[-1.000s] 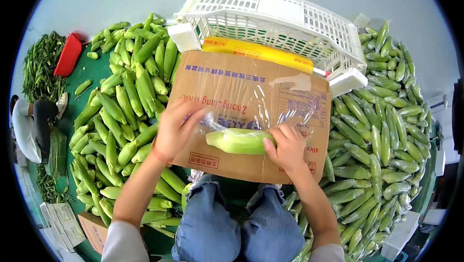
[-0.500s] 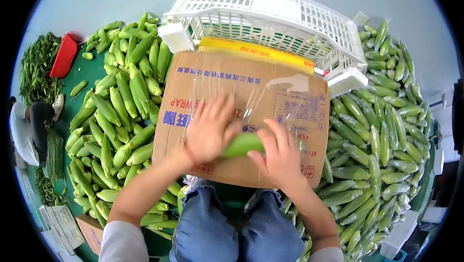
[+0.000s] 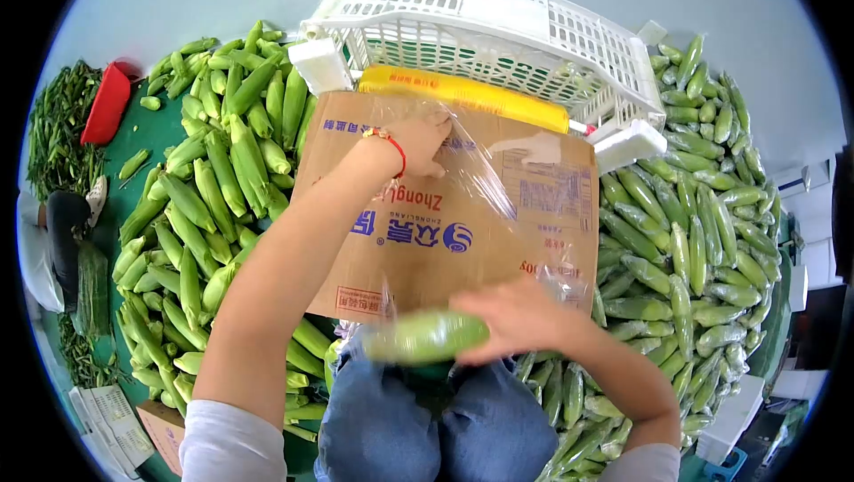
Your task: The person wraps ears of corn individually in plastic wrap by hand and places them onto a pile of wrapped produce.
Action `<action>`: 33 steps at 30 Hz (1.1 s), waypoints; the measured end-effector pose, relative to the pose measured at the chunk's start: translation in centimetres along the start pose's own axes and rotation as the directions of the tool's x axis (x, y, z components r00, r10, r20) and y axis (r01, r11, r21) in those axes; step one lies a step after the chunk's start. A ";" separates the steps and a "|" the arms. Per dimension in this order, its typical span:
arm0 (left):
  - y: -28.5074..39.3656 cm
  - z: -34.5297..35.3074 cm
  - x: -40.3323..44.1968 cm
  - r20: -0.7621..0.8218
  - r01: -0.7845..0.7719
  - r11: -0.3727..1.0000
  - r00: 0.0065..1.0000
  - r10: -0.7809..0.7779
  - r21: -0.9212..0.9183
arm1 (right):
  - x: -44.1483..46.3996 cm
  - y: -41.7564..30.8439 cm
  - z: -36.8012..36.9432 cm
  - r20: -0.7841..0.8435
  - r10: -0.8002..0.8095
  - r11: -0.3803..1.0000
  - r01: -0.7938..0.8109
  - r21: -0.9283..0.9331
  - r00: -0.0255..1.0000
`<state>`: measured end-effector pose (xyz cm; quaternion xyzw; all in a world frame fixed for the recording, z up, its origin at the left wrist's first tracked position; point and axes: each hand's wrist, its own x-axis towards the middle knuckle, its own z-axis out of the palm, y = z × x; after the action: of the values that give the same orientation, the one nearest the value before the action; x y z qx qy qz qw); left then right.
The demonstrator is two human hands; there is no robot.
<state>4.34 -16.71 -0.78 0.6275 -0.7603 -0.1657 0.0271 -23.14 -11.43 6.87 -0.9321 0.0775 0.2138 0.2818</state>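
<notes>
From where I stand, the person seated in faded blue denim jeans (image 3: 378,420) has the right hand (image 3: 511,317) curled around one end of a plump green ear of corn in its husk (image 3: 427,337), the fingers closed on it. That ear is held crosswise above the lap, at the near edge of a big brown cardboard sheet printed in blue and red (image 3: 356,193); it is blurred, with a pale shine, and how far any film covers it I can't tell. The left hand (image 3: 422,140), with a thin red cord bracelet (image 3: 396,148) at its wrist, reaches to the far edge of the cardboard, its thumb held away from the fingers. It is at the clear, creased plastic film (image 3: 480,166) spread over the board; whether it pinches any, I can't make out. Just beyond that hand lies a long yellow printed roll (image 3: 463,95), in front of a white slotted plastic crate (image 3: 489,4). On the left, bare green ears are heaped in a large pile of unwrapped corn (image 3: 187,215) on a dark green floor covering (image 3: 142,140); to the right spreads a glossy pile of film-wrapped corn (image 3: 685,277). Farther left, another person (image 3: 64,246) in dark trousers is near a red plastic scoop-like container (image 3: 107,107) and a mound of loose green husks (image 3: 62,126).
</notes>
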 end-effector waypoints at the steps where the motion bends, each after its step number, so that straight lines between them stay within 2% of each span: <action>1: 0.1 -0.5 -0.6 -0.031 -0.015 0.998 0.999 0.013 -0.069 | -1.2 -0.7 1.3 0.130 -0.001 0.972 -0.030 0.234 0.992; 2: 0.2 -1.2 -1.1 -0.071 -0.032 0.990 0.997 0.023 -0.134 | -2.5 -0.7 3.3 0.030 -0.046 0.920 0.031 0.390 0.998; 3: 1.1 -1.2 -2.4 -0.281 -0.082 0.951 0.960 -0.006 -0.299 | -3.7 -0.8 5.7 -0.113 0.050 0.848 0.018 0.530 0.992; 4: 2.9 -0.6 -4.1 -0.468 -0.168 0.882 0.881 -0.066 -0.440 | -4.4 -0.5 7.0 -0.241 0.165 0.754 0.035 0.656 0.956; 5: 5.9 -0.3 -6.5 -0.543 -0.237 0.843 0.836 -0.076 -0.483 | -4.3 -0.1 6.8 -0.215 0.352 0.538 -0.009 0.843 0.911; 6: 8.8 0.2 -8.9 -0.597 -0.306 0.793 0.797 -0.089 -0.527 | -4.0 -0.3 6.9 -0.127 0.522 0.256 -0.013 0.967 0.844; 7: 11.1 0.7 -9.9 -0.604 -0.349 0.831 0.797 0.019 -0.433 | -3.6 -0.7 7.2 0.011 0.645 -0.052 0.029 0.998 0.764; 8: 12.6 1.0 -10.1 -0.608 -0.386 0.861 0.785 0.118 -0.331 | -3.1 -0.7 7.0 0.089 0.515 -0.252 0.052 0.966 0.853; 9: 12.5 2.4 -9.7 -0.703 -0.333 0.907 0.709 0.062 -0.257 | -2.6 -0.3 6.2 0.134 0.352 -0.433 0.035 0.901 0.926; 10: 13.1 2.2 -9.2 -0.716 -0.440 0.681 0.674 -0.181 -0.586 | -1.9 -0.2 5.3 0.147 0.176 -0.598 -0.013 0.801 0.973; 11: 13.8 1.6 -8.3 -0.624 -0.534 0.323 0.673 -0.397 -0.781 | -1.1 -0.4 4.0 0.089 0.013 -0.725 -0.052 0.686 0.996; 12: 14.2 0.7 -7.6 -0.445 -0.583 -0.095 0.706 -0.550 -0.807 | -0.3 -0.7 3.9 0.035 -0.031 -0.758 -0.046 0.650 0.999; 13: 14.1 -0.9 -7.5 -0.348 -0.531 -0.503 0.840 -0.416 -0.682 | 0.5 -1.3 4.1 -0.019 -0.075 -0.792 -0.048 0.609 0.997; 16: 11.1 0.2 -6.7 -0.420 -0.420 -0.739 0.885 -0.203 -0.526 | 2.9 -2.0 3.9 -0.195 -0.208 -0.852 -0.080 0.518 0.958; 17: 10.8 -0.3 -7.3 -0.212 -0.404 -0.585 0.905 -0.369 -0.703 | 2.9 -2.0 4.0 -0.257 -0.240 -0.872 -0.092 0.480 0.936; 18: 10.3 -0.3 -7.8 -0.068 -0.335 -0.488 0.871 -0.486 -0.806 | 2.3 -1.7 4.7 -0.116 -0.117 -0.695 0.002 0.719 0.986; 19: 9.9 0.1 -8.1 -0.015 -0.302 -0.405 0.816 -0.578 -0.863 | 1.5 -0.8 5.2 -0.019 0.055 -0.429 0.041 0.902 0.998; 20: 9.7 0.7 -8.4 0.015 -0.269 -0.322 0.747 -0.665 -0.908 | 0.8 0.1 5.2 0.025 0.254 -0.111 0.003 0.994 0.967; 21: 9.3 2.2 -9.0 0.015 -0.291 -0.301 0.695 -0.719 -0.908 | 0.3 0.4 4.5 -0.076 0.390 0.323 -0.059 0.945 0.918; 22: 9.2 3.8 -9.4 0.022 -0.305 -0.288 0.652 -0.758 -0.908 | -0.3 0.4 4.6 -0.282 0.415 0.648 -0.064 0.759 0.865; 23: 9.8 4.1 -9.5 -0.028 -0.347 -0.223 0.592 -0.806 -0.911 | -0.9 0.6 4.7 -0.468 0.372 0.876 -0.137 0.462 0.802; 24: 10.4 3.7 -10.0 -0.075 -0.384 -0.159 0.528 -0.846 -0.910 | -1.8 0.7 4.8 -0.600 0.264 0.962 -0.254 0.104 0.755; 25: 10.9 2.7 -10.6 -0.025 -0.347 -0.211 0.567 -0.824 -0.914 | -3.1 0.2 3.6 -0.582 0.254 0.959 -0.279 0.048 0.772; 26: 10.9 1.7 -11.5 0.020 -0.311 -0.253 0.593 -0.805 -0.916 | -3.9 0.5 3.1 -0.731 0.125 0.984 -0.177 0.006 0.670; 28: 10.1 1.6 -13.3 0.105 -0.066 -0.259 0.797 -0.595 -0.964 | -5.3 1.4 2.2 -0.918 -0.158 0.987 0.030 -0.158 0.365; 29: 8.1 5.6 -14.7 0.198 0.054 -0.309 0.869 -0.454 -0.949 | -6.1 1.7 0.6 -0.957 -0.164 0.981 0.138 -0.134 0.239; 30: 9.6 5.3 -15.4 0.416 0.307 -0.349 0.860 -0.297 -0.885 | -6.3 2.0 0.9 -0.986 0.007 0.899 0.430 0.079 0.166; 31: 11.1 5.1 -16.2 0.604 0.545 -0.320 0.788 -0.120 -0.775 | -6.1 2.4 1.0 -0.972 0.186 0.686 0.689 0.235 0.146; 32: 12.3 6.4 -16.7 0.606 0.541 -0.520 0.794 0.056 -0.661 | -6.2 2.4 0.6 -0.956 0.226 0.390 0.881 0.267 0.190; 33: 13.4 6.4 -17.2 0.609 0.563 -0.498 0.788 0.084 -0.660 | -6.3 2.3 0.0 -0.936 0.265 0.045 0.966 0.253 0.233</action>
<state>-6.30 3.41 -0.15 0.4320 -0.0562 -0.8340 0.3387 -29.39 -13.23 8.53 -0.4416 -0.0094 -0.5144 0.7351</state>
